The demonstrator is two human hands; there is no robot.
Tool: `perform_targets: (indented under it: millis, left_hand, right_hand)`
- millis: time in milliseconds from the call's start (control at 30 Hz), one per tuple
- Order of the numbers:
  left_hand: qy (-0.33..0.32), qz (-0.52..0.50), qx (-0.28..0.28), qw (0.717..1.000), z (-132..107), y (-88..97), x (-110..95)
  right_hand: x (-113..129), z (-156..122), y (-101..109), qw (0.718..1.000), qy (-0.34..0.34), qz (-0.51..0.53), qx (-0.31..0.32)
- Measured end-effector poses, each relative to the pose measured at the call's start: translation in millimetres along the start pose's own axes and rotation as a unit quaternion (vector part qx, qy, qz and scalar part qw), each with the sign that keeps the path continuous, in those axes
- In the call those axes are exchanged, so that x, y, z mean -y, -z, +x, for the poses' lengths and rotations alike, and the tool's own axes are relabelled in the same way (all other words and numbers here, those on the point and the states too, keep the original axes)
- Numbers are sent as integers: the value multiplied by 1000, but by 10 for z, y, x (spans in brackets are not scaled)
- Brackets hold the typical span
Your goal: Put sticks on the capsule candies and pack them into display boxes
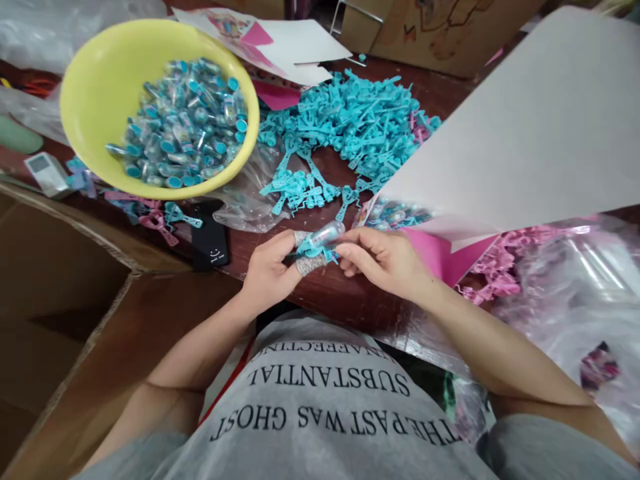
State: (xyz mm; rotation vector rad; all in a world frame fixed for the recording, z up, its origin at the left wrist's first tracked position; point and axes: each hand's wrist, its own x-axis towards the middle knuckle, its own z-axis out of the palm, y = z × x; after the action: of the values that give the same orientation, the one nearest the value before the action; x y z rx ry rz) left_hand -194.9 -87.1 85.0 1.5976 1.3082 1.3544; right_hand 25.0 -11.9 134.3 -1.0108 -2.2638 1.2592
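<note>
My left hand [273, 270], with tape wrapped round its thumb and a finger, grips a blue plastic clip-like piece [314, 252]. A clear capsule-shaped tube [327, 235] lies against that piece, between my hands. My right hand [385, 261] closes its thumb and fingers at the right end of the tube and blue piece; its exact hold there is partly hidden. Just beyond my hands are loose blue plastic pieces [295, 190] and a large heap of the same pieces [355, 120]. Under the white card's edge, more clear tubes [400, 212] show.
A yellow basin [95, 87] at left holds many blue-capped clear tubes [185, 127]. A white card box [520, 133] leans at right near pink pieces [500, 273] and plastic bags [590, 280]. A black phone [210, 233] lies by the table edge, above a cardboard box [95, 353].
</note>
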Motion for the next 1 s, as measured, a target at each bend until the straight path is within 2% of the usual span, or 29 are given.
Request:
perform_targets:
  millis: [67, 100, 167, 300, 400, 467, 567, 633, 667, 700, 733, 800, 833, 867, 900, 933, 1000]
  left_hand:
    - [-100, 87, 17, 991, 15, -49, -94]
    - [-126, 106, 28, 986, 22, -75, -130]
    - [-120, 109, 46, 986, 38, -132, -184]
    - [-36, 73, 90, 993, 75, -291, -261]
    - [3, 42, 126, 991, 128, -454, -343]
    - [63, -5, 160, 985, 188, -578, -408]
    - [195, -90, 260, 942, 295, -766, -499]
    - [251, -111, 335, 901, 351, -867, -545]
    - [251, -101, 362, 892, 373, -901, -561]
    - [224, -76, 373, 897, 395, -922, -570]
    - [174, -36, 360, 916, 419, -929, -568]
    - [27, 85, 262, 961, 489, -911, -520]
    - [-54, 148, 204, 966, 539, -897, -472]
    - [-129, 198, 159, 959, 597, -887, -409]
    - [-189, 235, 139, 943, 660, -886, -334]
    - [-229, 259, 143, 927, 723, -897, -254]
    - [-249, 282, 188, 907, 833, -948, -102]
  right_hand:
    - [-32, -127, 72, 997, -55, 45, 14]
    - [-51, -196, 111, 997, -61, 53, 8]
    - [-92, -341, 184, 998, -29, 47, -25]
    - [-183, -637, 279, 992, 78, 10, -102]
    - [-269, -843, 379, 989, 86, -7, -119]
    - [-346, -962, 498, 986, 101, -16, -131]
    - [-461, -1093, 703, 975, 152, -82, -138]
    - [-497, -1152, 808, 968, 196, -127, -88]
    - [-499, -1179, 850, 965, 217, -132, -60]
    - [-492, -1206, 889, 964, 228, -128, -40]
    - [-482, -1234, 931, 967, 225, -117, -33]
    - [-476, -1276, 1022, 978, 162, -106, -76]
    - [-492, -1277, 1066, 979, 107, -120, -124]
    - [-524, -1258, 1101, 973, 44, -147, -173]
    - [-570, -1214, 1119, 959, -19, -181, -215]
    - [-626, -1144, 1115, 943, -71, -215, -244]
    - [-737, -949, 1044, 932, -128, -252, -225]
